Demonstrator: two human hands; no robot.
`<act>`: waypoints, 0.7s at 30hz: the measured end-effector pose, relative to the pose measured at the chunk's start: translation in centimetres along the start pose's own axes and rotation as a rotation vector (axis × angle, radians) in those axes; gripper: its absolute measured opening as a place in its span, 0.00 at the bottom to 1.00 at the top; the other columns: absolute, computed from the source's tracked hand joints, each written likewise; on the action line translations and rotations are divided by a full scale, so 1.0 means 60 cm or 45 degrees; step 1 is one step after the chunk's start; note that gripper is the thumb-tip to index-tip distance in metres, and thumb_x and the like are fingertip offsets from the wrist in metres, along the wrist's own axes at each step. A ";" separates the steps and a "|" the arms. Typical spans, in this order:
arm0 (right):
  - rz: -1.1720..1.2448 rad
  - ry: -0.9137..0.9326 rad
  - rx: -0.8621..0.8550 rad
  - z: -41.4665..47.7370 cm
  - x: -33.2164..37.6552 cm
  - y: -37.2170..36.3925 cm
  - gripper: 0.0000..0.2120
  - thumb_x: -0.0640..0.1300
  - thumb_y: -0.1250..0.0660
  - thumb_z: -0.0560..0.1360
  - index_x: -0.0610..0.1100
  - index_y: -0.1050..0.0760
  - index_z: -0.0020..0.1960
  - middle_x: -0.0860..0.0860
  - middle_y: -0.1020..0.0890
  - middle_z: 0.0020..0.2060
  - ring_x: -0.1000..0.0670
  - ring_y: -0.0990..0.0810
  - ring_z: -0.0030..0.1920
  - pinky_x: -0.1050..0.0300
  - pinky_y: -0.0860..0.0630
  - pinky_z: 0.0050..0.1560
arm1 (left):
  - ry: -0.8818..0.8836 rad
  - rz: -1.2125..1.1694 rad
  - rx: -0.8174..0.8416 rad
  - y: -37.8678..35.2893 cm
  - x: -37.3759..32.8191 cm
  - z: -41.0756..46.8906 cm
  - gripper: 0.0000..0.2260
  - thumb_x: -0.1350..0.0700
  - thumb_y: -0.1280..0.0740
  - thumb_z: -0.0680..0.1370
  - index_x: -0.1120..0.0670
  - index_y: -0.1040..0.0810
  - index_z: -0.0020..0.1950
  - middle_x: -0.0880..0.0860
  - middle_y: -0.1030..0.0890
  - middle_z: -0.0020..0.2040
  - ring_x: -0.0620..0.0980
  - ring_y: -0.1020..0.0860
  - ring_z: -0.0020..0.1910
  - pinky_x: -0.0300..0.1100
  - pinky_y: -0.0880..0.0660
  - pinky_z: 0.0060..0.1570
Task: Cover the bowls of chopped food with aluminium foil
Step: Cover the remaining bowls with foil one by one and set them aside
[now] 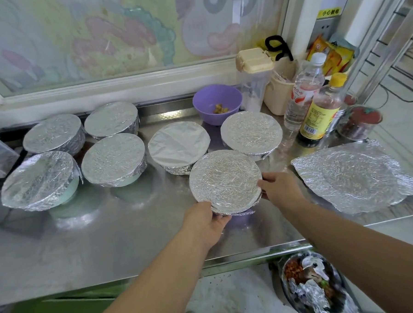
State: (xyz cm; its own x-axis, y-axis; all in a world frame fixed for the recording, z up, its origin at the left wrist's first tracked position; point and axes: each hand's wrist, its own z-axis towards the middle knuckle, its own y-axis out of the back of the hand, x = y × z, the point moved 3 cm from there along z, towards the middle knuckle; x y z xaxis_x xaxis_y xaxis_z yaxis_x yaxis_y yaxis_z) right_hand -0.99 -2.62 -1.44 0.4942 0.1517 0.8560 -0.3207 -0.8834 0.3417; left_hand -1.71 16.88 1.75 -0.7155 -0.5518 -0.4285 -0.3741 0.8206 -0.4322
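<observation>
A foil-covered bowl stands near the middle of the steel counter. My left hand grips its near rim from below, fingers curled under the foil edge. My right hand grips its right side. Several other foil-covered bowls stand behind and to the left, among them one at the far left and one at the back right. An uncovered purple bowl with a few food pieces sits at the back. A loose crumpled foil sheet lies flat on the right.
Bottles, a clear jug, a beige container and jars crowd the back right corner. A window frame runs along the back. Below the counter's front edge, a bin holds foil scraps and food waste.
</observation>
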 end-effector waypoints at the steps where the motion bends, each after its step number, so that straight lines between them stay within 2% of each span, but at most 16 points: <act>1: 0.003 -0.001 0.002 0.000 0.000 0.000 0.13 0.37 0.32 0.76 0.48 0.16 0.37 0.34 0.16 0.46 0.30 0.18 0.53 0.28 0.23 0.56 | 0.006 -0.005 0.000 -0.001 0.000 -0.001 0.12 0.70 0.44 0.82 0.61 0.23 0.57 0.61 0.18 0.50 0.58 0.19 0.46 0.55 0.20 0.43; 3: 0.017 0.010 0.010 -0.001 -0.001 0.001 0.06 0.38 0.32 0.72 0.44 0.16 0.43 0.33 0.17 0.46 0.31 0.16 0.50 0.26 0.24 0.55 | 0.013 0.008 -0.002 0.000 0.002 0.000 0.12 0.71 0.44 0.82 0.62 0.23 0.59 0.61 0.18 0.50 0.58 0.19 0.46 0.55 0.18 0.39; 6: 0.055 -0.008 0.039 -0.016 -0.005 0.004 0.14 0.36 0.32 0.74 0.53 0.14 0.38 0.39 0.14 0.41 0.35 0.14 0.47 0.29 0.21 0.55 | 0.002 0.000 -0.016 0.011 0.006 -0.005 0.15 0.72 0.44 0.81 0.63 0.24 0.63 0.62 0.18 0.54 0.59 0.19 0.48 0.55 0.17 0.35; 8: 0.059 0.008 0.047 -0.039 0.002 0.011 0.15 0.35 0.32 0.75 0.52 0.14 0.37 0.41 0.13 0.40 0.37 0.14 0.46 0.30 0.21 0.55 | -0.011 0.010 -0.002 0.017 0.011 -0.020 0.14 0.72 0.45 0.81 0.63 0.24 0.62 0.63 0.18 0.56 0.59 0.19 0.50 0.56 0.17 0.43; 11: 0.116 0.056 0.039 -0.077 0.027 0.024 0.17 0.35 0.32 0.78 0.55 0.17 0.40 0.51 0.12 0.39 0.41 0.13 0.47 0.37 0.18 0.57 | -0.080 -0.002 0.045 0.019 0.010 -0.047 0.14 0.71 0.44 0.81 0.62 0.25 0.63 0.63 0.19 0.56 0.60 0.19 0.53 0.57 0.21 0.54; 14: 0.224 0.169 0.019 -0.103 0.077 0.040 0.17 0.34 0.32 0.78 0.56 0.19 0.42 0.56 0.13 0.39 0.49 0.13 0.46 0.46 0.18 0.57 | -0.182 -0.034 0.131 0.003 -0.011 -0.078 0.15 0.70 0.43 0.81 0.61 0.25 0.65 0.63 0.19 0.59 0.61 0.21 0.60 0.56 0.22 0.56; 16: 0.287 0.253 0.002 -0.100 0.122 0.045 0.15 0.35 0.31 0.79 0.55 0.18 0.46 0.57 0.13 0.40 0.52 0.14 0.46 0.49 0.18 0.57 | -0.275 -0.045 0.189 -0.018 -0.039 -0.098 0.16 0.70 0.44 0.81 0.60 0.25 0.65 0.62 0.19 0.59 0.60 0.20 0.59 0.56 0.21 0.56; 18: 0.308 0.341 -0.006 -0.078 0.173 0.044 0.11 0.36 0.31 0.79 0.51 0.16 0.53 0.55 0.12 0.46 0.50 0.14 0.49 0.47 0.18 0.59 | -0.360 -0.083 0.225 -0.044 -0.081 -0.107 0.16 0.70 0.44 0.81 0.60 0.25 0.65 0.62 0.19 0.59 0.60 0.20 0.58 0.60 0.23 0.59; 21: 0.297 0.418 -0.001 -0.038 0.256 0.019 0.12 0.37 0.32 0.79 0.54 0.16 0.49 0.54 0.12 0.45 0.44 0.14 0.50 0.41 0.18 0.58 | -0.451 -0.105 0.247 -0.073 -0.155 -0.095 0.15 0.71 0.43 0.80 0.60 0.24 0.63 0.60 0.19 0.56 0.60 0.20 0.57 0.63 0.25 0.62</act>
State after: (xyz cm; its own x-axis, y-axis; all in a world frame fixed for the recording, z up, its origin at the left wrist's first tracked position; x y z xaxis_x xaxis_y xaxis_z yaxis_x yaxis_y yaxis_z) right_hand 4.39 -0.26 12.99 0.1241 0.0810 0.9890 -0.3942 -0.9106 0.1241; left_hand 3.21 19.25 12.18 -0.4278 -0.6594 -0.6182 -0.2792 0.7469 -0.6035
